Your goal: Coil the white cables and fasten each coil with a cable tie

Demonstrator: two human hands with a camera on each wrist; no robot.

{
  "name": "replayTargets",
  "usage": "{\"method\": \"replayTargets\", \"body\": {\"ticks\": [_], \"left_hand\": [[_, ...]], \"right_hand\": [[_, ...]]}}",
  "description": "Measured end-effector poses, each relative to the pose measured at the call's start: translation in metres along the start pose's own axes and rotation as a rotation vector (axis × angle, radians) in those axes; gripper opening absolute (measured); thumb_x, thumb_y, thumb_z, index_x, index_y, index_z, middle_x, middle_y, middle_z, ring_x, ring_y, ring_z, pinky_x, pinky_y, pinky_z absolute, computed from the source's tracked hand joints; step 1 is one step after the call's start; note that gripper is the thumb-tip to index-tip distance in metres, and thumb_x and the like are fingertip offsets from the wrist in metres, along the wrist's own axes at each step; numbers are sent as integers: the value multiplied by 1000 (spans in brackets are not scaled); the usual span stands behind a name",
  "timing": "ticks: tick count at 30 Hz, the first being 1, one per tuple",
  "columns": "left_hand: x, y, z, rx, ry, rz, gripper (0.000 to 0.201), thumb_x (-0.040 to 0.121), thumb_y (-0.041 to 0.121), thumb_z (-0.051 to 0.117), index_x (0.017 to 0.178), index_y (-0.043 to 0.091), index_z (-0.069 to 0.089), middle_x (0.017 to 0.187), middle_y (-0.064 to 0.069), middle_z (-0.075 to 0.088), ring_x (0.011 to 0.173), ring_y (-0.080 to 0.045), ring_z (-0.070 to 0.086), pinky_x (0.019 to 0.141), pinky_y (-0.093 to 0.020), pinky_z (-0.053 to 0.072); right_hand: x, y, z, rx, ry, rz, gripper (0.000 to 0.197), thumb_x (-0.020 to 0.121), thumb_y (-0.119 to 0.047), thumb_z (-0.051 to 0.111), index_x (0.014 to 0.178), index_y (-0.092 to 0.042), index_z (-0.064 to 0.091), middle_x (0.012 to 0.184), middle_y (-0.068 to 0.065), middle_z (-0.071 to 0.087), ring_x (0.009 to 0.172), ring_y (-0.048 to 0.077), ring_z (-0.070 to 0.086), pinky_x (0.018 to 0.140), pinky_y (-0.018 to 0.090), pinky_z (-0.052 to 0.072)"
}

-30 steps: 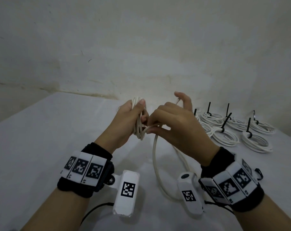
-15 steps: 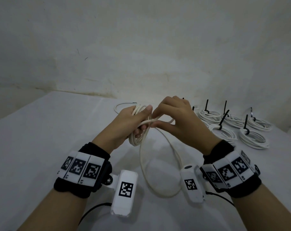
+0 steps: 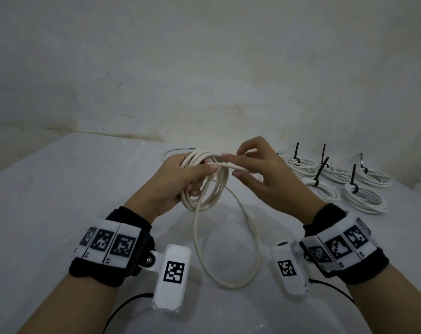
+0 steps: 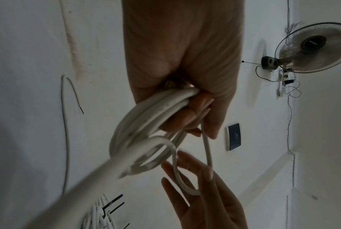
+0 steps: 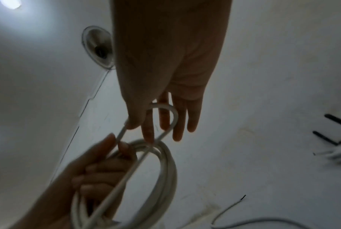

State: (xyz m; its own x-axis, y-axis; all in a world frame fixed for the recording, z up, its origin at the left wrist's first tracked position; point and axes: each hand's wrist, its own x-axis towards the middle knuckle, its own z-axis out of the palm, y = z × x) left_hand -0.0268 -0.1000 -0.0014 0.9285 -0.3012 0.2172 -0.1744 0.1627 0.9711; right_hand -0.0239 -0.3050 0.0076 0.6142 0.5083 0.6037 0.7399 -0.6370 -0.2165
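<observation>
My left hand (image 3: 202, 179) grips a coil of white cable (image 3: 216, 189) held upright above the table, thumb pressed over the top turns. In the left wrist view its fingers (image 4: 187, 117) curl through the coil (image 4: 138, 124). My right hand (image 3: 231, 165), just right of the coil, pinches one strand between thumb and forefinger. The right wrist view shows that strand (image 5: 171, 113) bending over the straight fingers. A loose loop of the same cable (image 3: 252, 256) hangs down onto the table between my wrists. Its dark-tipped free end (image 3: 178, 150) lies behind the left hand.
Several finished white coils (image 3: 363, 198), each bound with an upright black cable tie (image 3: 353, 174), lie on the white table (image 3: 60, 201) at the right rear. A stained wall stands close behind. A wall fan (image 4: 312, 48) shows in the left wrist view.
My right hand laid another turn against the coil and has drawn back a little to the right with the strand. Both hands sit lower, and the hanging loop has widened.
</observation>
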Motion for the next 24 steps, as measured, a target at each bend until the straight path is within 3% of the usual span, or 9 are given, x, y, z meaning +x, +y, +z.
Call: {"method": "replayTargets", "body": {"ticks": [2,4,6,10,14,16,19,22,24], "left_hand": [[0,0,0,4,1,-2,13,89,9,58,76,7,58,45,6,35,38,-6,30,40,-18,32],[0,-2,-1,10,0,-15,14,91,12,56,79,5,60,46,6,33,37,-6,28,39,-18,31],[1,-3,-1,19,-12,-33,19,93,15,54,78,6,63,46,5,32,36,-6,26,39,-18,31],[1,-4,0,25,-43,-72,23,95,17,50,77,7,58,42,6,30,32,-4,24,36,-17,29],[1,-1,-3,-92,-51,-77,24,97,21,44,76,11,50,41,9,27,30,-2,21,35,-15,28],[2,1,-4,-183,-29,-61,23,96,23,43,77,12,48,41,10,26,30,-1,21,35,-15,28],[3,3,-6,-328,5,-36,24,95,26,43,76,13,48,40,11,26,28,-2,23,34,-14,27],[5,3,-10,-424,43,-22,29,98,28,39,75,14,49,39,11,25,27,-3,24,33,-13,28],[7,2,-11,-464,63,-14,30,99,30,39,76,15,50,39,11,26,28,-3,25,34,-13,29]], "right_hand": [[2,-2,-5,91,0,105,18,91,-30,60,102,-20,72,90,-5,54,78,-3,53,70,6,37],[2,-1,-9,165,2,252,20,88,-29,65,82,-13,73,63,-10,51,55,0,47,54,9,32],[2,2,-11,250,10,379,27,86,-30,67,74,-6,71,53,5,52,44,5,36,47,13,24],[5,1,-3,560,151,480,22,83,-20,70,70,-3,63,70,23,67,61,21,68,59,23,50],[10,0,4,633,226,525,27,83,-20,71,65,-7,54,51,5,53,47,10,55,64,32,58],[9,1,8,638,159,568,34,87,-25,66,62,-8,50,50,3,46,44,7,48,68,35,58],[4,3,18,788,18,658,34,95,-29,53,66,-10,49,54,1,46,52,13,55,77,42,57],[-3,4,23,965,-95,732,30,100,-28,42,78,-9,50,64,4,49,63,21,61,75,37,55],[-7,4,23,947,-178,796,26,103,-27,38,86,-10,51,66,4,49,61,21,60,72,37,54]]}}
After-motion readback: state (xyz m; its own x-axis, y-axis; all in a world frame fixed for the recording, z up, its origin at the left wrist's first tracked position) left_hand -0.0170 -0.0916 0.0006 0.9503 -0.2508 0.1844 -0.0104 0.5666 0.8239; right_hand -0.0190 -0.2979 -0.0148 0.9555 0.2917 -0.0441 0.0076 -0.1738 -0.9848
